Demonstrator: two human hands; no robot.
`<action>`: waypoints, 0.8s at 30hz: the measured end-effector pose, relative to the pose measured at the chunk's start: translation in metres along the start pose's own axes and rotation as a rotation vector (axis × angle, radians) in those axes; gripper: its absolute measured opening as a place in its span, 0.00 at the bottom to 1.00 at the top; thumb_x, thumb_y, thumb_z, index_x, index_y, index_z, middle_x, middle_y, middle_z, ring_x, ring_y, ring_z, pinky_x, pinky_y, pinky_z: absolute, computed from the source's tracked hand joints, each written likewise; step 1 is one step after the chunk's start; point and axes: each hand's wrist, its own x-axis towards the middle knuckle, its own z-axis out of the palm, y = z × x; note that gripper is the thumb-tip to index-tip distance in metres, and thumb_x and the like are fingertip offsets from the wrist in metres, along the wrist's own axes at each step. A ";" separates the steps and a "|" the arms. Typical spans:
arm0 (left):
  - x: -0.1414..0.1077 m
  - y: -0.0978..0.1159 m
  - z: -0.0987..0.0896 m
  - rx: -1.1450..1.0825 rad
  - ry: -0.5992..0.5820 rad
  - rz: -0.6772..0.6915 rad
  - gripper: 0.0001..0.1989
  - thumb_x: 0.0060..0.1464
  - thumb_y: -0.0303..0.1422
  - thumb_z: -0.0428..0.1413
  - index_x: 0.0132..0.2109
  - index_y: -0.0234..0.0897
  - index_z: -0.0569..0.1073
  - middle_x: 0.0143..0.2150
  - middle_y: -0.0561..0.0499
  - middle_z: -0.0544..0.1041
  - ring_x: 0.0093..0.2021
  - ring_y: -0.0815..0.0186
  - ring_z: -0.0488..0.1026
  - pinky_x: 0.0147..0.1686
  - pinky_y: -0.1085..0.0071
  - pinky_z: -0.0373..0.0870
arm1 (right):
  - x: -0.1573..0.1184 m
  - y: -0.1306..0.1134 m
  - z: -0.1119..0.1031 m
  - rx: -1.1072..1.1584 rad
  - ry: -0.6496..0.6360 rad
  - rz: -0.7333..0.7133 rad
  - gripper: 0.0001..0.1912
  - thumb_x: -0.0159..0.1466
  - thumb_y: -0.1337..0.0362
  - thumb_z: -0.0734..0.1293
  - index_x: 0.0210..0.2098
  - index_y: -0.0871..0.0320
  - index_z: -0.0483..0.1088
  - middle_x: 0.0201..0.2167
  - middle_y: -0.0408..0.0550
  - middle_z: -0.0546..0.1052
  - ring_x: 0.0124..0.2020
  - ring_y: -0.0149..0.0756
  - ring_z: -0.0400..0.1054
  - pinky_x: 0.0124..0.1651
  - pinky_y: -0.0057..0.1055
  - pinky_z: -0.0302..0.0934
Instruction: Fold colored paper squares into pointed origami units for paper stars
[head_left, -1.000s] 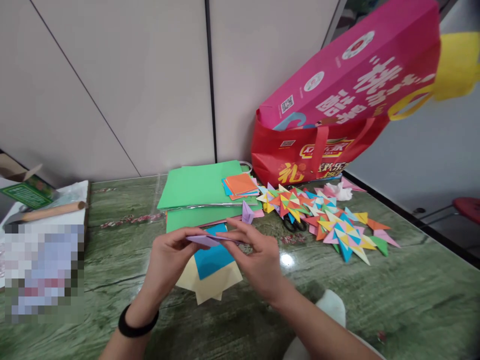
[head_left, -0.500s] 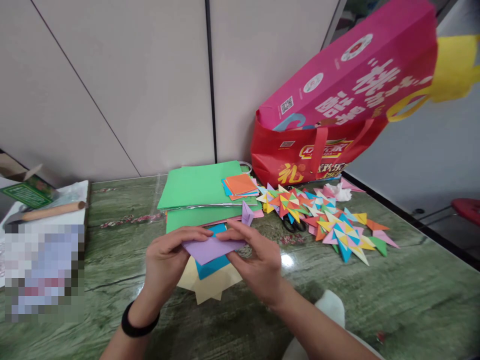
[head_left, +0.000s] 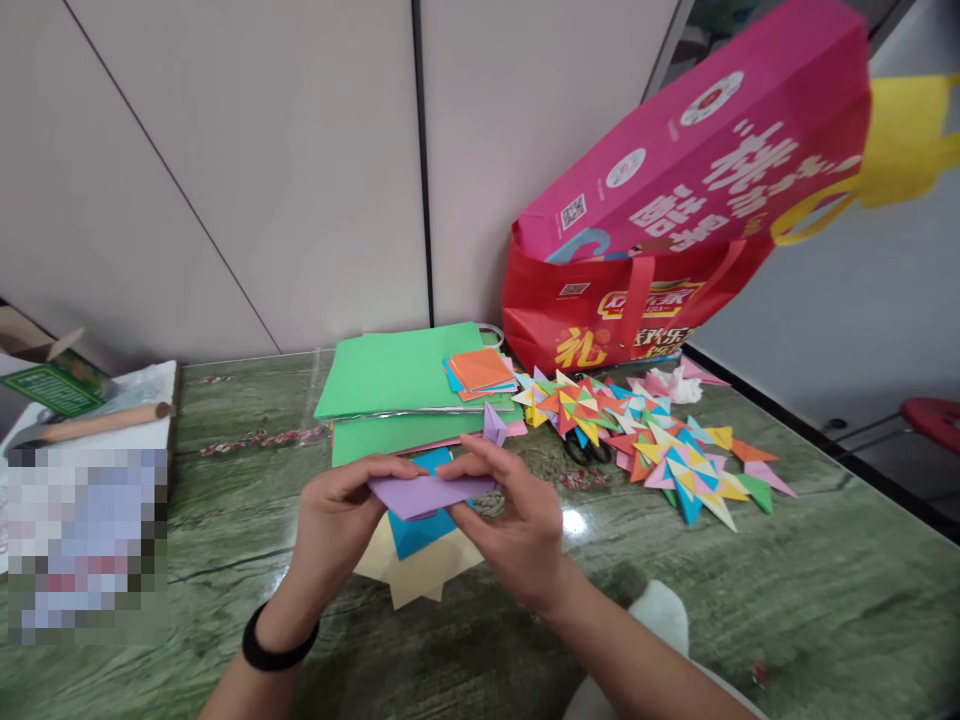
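A folded piece of purple paper is held level between my two hands. My left hand pinches its left end, thumb along the top edge. At the other end, my right hand grips it with the thumb below and fingers above. Beneath it lies a blue square of paper on top of cream paper sheets with pointed corners. Just behind my right fingers stands a small folded purple paper piece. The undersides of my fingers are partly hidden by the paper.
Green paper sheets lie behind my hands, with small coloured squares on top. Folded paper stars and black-handled scissors are to the right. A red bag stands against the wall. At left lies a wooden-handled hammer.
The purple paper has tilted flatter, so its front face looks narrower. My hands have shifted very slightly, still holding both ends.
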 end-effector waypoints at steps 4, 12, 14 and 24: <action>0.001 0.001 0.001 -0.032 -0.024 -0.070 0.08 0.41 0.23 0.60 0.27 0.42 0.80 0.28 0.53 0.81 0.30 0.64 0.77 0.32 0.75 0.73 | 0.001 0.000 0.001 0.037 0.023 0.059 0.22 0.57 0.73 0.66 0.50 0.54 0.64 0.31 0.44 0.79 0.33 0.33 0.74 0.40 0.32 0.70; 0.002 0.007 0.008 -0.207 -0.176 -0.266 0.09 0.40 0.25 0.62 0.34 0.33 0.77 0.22 0.50 0.79 0.22 0.64 0.76 0.25 0.72 0.75 | 0.006 0.000 0.002 0.001 0.020 0.185 0.09 0.55 0.73 0.66 0.35 0.57 0.73 0.31 0.45 0.78 0.32 0.33 0.73 0.36 0.29 0.69; 0.002 0.007 0.007 -0.220 -0.201 -0.278 0.09 0.40 0.24 0.61 0.34 0.33 0.77 0.21 0.51 0.79 0.22 0.65 0.75 0.25 0.73 0.74 | 0.007 0.000 0.001 0.023 -0.013 0.174 0.06 0.56 0.72 0.66 0.32 0.57 0.73 0.30 0.45 0.78 0.31 0.33 0.72 0.35 0.28 0.69; 0.001 0.001 0.004 -0.178 -0.345 -0.306 0.08 0.43 0.23 0.58 0.34 0.33 0.76 0.22 0.53 0.78 0.22 0.68 0.75 0.26 0.75 0.73 | 0.007 0.003 0.001 0.064 -0.087 0.149 0.07 0.59 0.71 0.65 0.32 0.58 0.75 0.27 0.48 0.77 0.30 0.33 0.71 0.32 0.28 0.65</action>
